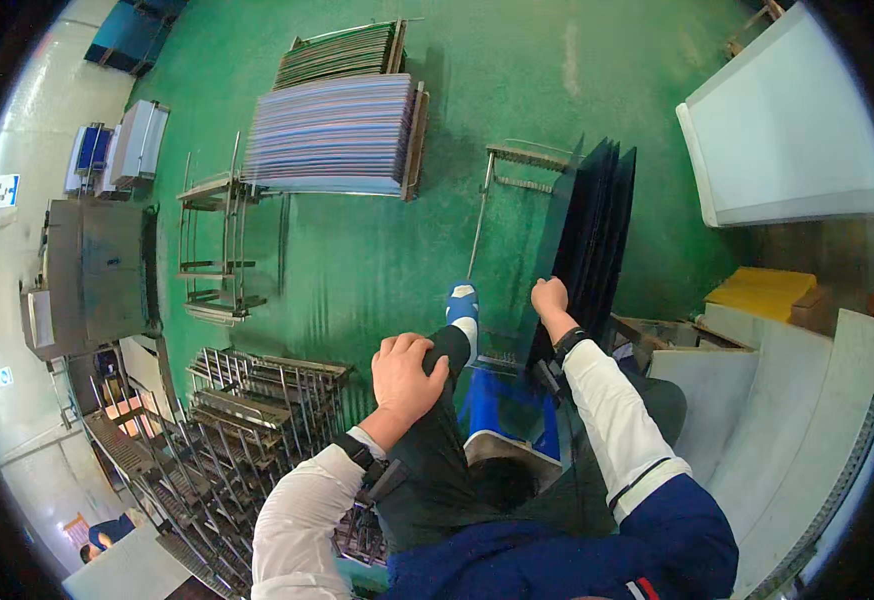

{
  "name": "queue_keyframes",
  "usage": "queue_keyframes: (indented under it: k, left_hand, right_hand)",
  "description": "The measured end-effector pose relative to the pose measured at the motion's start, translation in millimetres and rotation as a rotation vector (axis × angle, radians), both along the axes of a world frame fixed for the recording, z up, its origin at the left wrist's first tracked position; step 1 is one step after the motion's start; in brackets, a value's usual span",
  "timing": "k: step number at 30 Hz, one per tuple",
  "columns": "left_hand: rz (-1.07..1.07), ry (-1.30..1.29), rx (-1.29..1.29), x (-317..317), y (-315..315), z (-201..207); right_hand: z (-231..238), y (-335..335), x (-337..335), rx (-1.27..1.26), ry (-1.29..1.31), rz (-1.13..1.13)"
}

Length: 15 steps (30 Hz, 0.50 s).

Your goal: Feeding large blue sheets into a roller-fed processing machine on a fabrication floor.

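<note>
My left hand (407,375) lies on my left thigh just above the knee, its fingers apart and nothing in it. Further right, my right hand (550,296) is closed at the left edge of the nearest dark panel (567,215), which looks smeared by motion. Its fingertips are partly hidden. Several more thin dark panels (612,215) stand upright beside it, in a low metal rack (532,157). Between my legs is a blue and white bin-like object (512,420), its inside dark.
Metal slotted racks (257,400) crowd the left, with a taller rack frame (219,245) beyond. Ahead stands a rack of closely stacked bluish panels (332,130). To the right are a white box-like object (787,130), a yellow piece (762,292) and pale boards (787,400). A person (109,532) is far left.
</note>
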<state>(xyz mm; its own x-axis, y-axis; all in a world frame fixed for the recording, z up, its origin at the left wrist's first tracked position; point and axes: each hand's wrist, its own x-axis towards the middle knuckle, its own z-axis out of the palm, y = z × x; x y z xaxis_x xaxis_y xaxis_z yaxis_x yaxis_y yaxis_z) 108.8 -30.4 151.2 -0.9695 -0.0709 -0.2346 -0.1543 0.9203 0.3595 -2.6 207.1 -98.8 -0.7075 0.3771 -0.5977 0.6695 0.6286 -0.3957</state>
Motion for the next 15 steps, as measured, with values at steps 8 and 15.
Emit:
queue_keyframes:
  k: [8,15]
  left_hand:
    - [-0.001,0.04,0.029,-3,0,-4]
    - [-0.019,0.047,-0.01,0,2,-7]
  right_hand:
    - [30,13,-7,0.103,0.04,0.17]
    - [66,30,-10,0.118,0.097,0.238]
